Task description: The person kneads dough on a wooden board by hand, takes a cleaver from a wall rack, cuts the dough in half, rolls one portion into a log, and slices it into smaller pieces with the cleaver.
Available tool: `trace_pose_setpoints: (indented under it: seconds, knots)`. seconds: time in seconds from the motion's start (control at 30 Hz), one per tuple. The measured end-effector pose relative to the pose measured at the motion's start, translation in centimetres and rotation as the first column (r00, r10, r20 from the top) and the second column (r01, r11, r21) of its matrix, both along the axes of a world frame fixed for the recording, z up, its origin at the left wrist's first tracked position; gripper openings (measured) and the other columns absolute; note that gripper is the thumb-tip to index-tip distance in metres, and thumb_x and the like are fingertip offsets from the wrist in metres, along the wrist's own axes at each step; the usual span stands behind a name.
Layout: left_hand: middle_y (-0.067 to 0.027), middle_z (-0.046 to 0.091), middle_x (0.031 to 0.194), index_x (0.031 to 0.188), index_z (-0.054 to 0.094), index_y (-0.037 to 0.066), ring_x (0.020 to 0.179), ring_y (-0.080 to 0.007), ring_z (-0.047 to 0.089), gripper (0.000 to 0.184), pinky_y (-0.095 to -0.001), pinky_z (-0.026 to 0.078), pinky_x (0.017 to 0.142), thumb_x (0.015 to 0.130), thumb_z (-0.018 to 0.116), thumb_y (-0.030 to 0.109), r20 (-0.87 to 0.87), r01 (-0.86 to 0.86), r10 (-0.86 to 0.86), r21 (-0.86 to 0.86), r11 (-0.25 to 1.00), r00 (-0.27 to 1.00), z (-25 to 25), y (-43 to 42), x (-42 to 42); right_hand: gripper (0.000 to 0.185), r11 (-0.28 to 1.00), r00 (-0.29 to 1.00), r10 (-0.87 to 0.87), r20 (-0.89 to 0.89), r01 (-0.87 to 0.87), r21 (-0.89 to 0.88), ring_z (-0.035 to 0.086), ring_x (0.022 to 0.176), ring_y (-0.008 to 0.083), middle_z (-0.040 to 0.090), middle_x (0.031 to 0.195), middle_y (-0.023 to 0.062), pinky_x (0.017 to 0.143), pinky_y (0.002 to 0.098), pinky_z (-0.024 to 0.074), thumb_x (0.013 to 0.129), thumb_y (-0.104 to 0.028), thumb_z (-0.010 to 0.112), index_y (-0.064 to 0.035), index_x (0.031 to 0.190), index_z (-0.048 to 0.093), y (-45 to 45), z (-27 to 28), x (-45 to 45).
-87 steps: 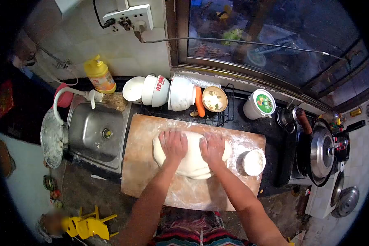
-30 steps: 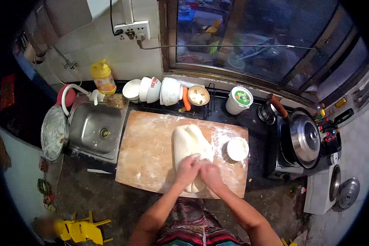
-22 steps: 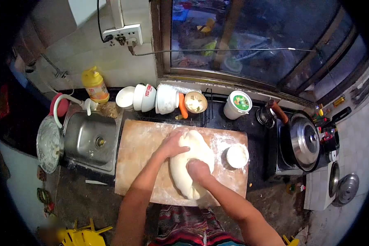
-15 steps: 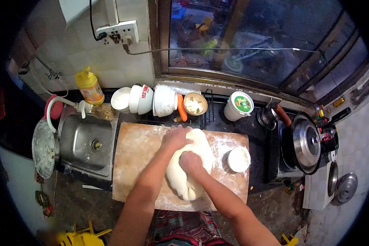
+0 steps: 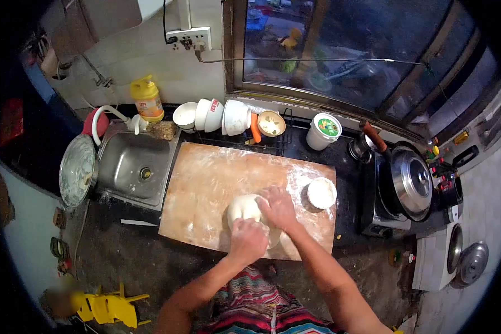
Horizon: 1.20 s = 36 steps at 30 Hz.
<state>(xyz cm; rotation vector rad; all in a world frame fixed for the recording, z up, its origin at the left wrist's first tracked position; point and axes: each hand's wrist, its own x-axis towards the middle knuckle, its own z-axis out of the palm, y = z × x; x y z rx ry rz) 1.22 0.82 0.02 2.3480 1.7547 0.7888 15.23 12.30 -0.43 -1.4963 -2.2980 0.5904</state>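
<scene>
A mound of pale dough (image 5: pixel 242 207) lies on the floured wooden board (image 5: pixel 206 181), near its front edge. It has a crease down its visible part, and both hands hide some of it. My left hand (image 5: pixel 248 241) is closed on the dough's near side, with its fingers curled in. On the far right side, my right hand (image 5: pixel 277 206) grips the dough, its fingers bent over the top. To the right of the right hand stands a round white tub (image 5: pixel 321 193), with loose flour on the board around it.
Left of the board is a steel sink (image 5: pixel 131 164), with a floury metal basin (image 5: pixel 78 170) beside it. Behind stand white bowls (image 5: pixel 236 118), a carrot (image 5: pixel 255 128), a small bowl (image 5: pixel 271 123) and a lidded bucket (image 5: pixel 324 132). A lidded wok (image 5: pixel 411 181) sits on the right-hand stove.
The dough is nearer to me and bunched more compactly. My left hand has gone from the dough's far end to its near side; my right hand has moved to its far right side.
</scene>
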Motion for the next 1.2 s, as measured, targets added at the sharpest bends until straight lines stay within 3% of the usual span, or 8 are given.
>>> trace_pose_setpoints:
  seconds: [0.13,0.17,0.4,0.73,0.83,0.97,1.1,1.2]
  knots:
    - [-0.0142,0.06,0.127,0.119,0.064,0.005,0.127,-0.0349,0.047,0.038,-0.06,0.03,0.104,0.088,0.059,0.027,0.125,-0.253,0.248,0.026,0.967,0.961,1.9,2.6,-1.0,0.046,0.963,0.994,0.077,-0.072,-0.055,0.262,0.047,0.125,0.0352,0.056,0.128,0.0157,0.107,0.0521,0.0309,0.088,-0.036,0.059,-0.0093,0.126,0.059,-5.2,-0.5,0.6]
    - [-0.0142,0.057,0.132,0.127,0.06,0.007,0.13,-0.0358,0.044,0.045,-0.0594,0.028,0.106,0.087,0.059,0.028,0.018,-0.281,0.281,0.049,0.958,0.96,-1.2,2.6,-0.6,0.046,0.949,0.995,0.08,-0.061,-0.057,0.311,0.046,0.126,0.0346,0.055,0.129,0.0152,0.107,0.0533,0.0302,0.087,-0.035,0.06,-0.0099,0.126,0.059,-6.2,-0.6,0.9]
    - [-0.0157,0.053,0.131,0.127,0.058,0.009,0.129,-0.039,0.045,0.049,-0.0599,0.027,0.108,0.09,0.052,0.04,0.092,-0.358,0.346,0.225,0.906,0.934,-6.1,3.4,0.3,0.05,0.931,0.994,0.109,0.0,-0.102,0.35,0.046,0.127,0.0327,0.055,0.129,0.0112,0.11,0.057,0.0256,0.081,-0.035,0.066,-0.0136,0.125,0.059,-4.0,-2.8,1.1]
    - [-0.0164,0.065,0.091,0.087,0.063,0.004,0.092,-0.0355,0.062,0.026,-0.0508,0.044,0.084,0.087,0.055,0.029,0.045,-0.32,0.324,-0.079,0.944,0.945,-6.6,22.8,-5.0,0.03,0.93,0.99,-0.137,-0.046,0.144,0.339,0.058,0.09,0.0323,0.062,0.097,0.0111,0.08,0.0456,0.0443,0.088,-0.032,0.056,-0.0108,0.107,0.066,13.0,-5.4,-4.3]
    - [-0.0145,0.068,0.086,0.088,0.068,0.004,0.084,-0.0341,0.066,0.031,-0.0491,0.048,0.078,0.089,0.055,0.033,-0.022,-0.362,0.362,-0.128,0.923,0.932,-7.3,25.9,-5.1,0.029,0.981,0.986,-0.162,0.039,0.156,0.116,0.061,0.09,0.0354,0.065,0.092,0.0173,0.08,0.0487,0.0459,0.091,-0.029,0.052,-0.007,0.101,0.067,16.5,-5.1,-4.8]
    - [-0.0175,0.069,0.088,0.095,0.069,0.004,0.082,-0.0357,0.066,0.038,-0.0493,0.05,0.08,0.095,0.049,0.037,-0.127,-0.204,0.188,-0.129,0.97,0.974,-8.0,24.5,-5.8,0.032,0.982,0.984,-0.157,0.087,0.146,0.121,0.062,0.093,0.0382,0.065,0.091,0.0217,0.084,0.0503,0.0452,0.095,-0.03,0.049,-0.0042,0.102,0.067,14.1,-5.4,-4.1]
    - [-0.0251,0.067,0.104,0.108,0.067,0.0,0.102,-0.0423,0.063,0.052,-0.0474,0.048,0.092,0.098,0.044,0.045,0.057,-0.198,0.278,-0.567,0.8,0.959,1.7,20.2,-7.1,0.036,0.978,0.992,0.051,-0.117,-0.025,0.207,0.055,0.101,0.0398,0.06,0.106,0.0219,0.09,0.0514,0.0399,0.088,-0.03,0.058,-0.0019,0.11,0.062,4.1,0.8,-1.5]
    - [-0.0256,0.066,0.11,0.112,0.066,0.001,0.11,-0.0402,0.06,0.054,-0.048,0.044,0.098,0.098,0.044,0.048,0.011,-0.117,0.138,-0.463,0.878,0.99,2.6,15.6,-4.4,0.036,0.945,0.972,0.193,-0.131,-0.148,0.29,0.053,0.109,0.0356,0.058,0.115,0.0174,0.093,0.0494,0.0398,0.08,-0.022,0.066,-0.0043,0.111,0.061,-4.9,2.3,1.2]
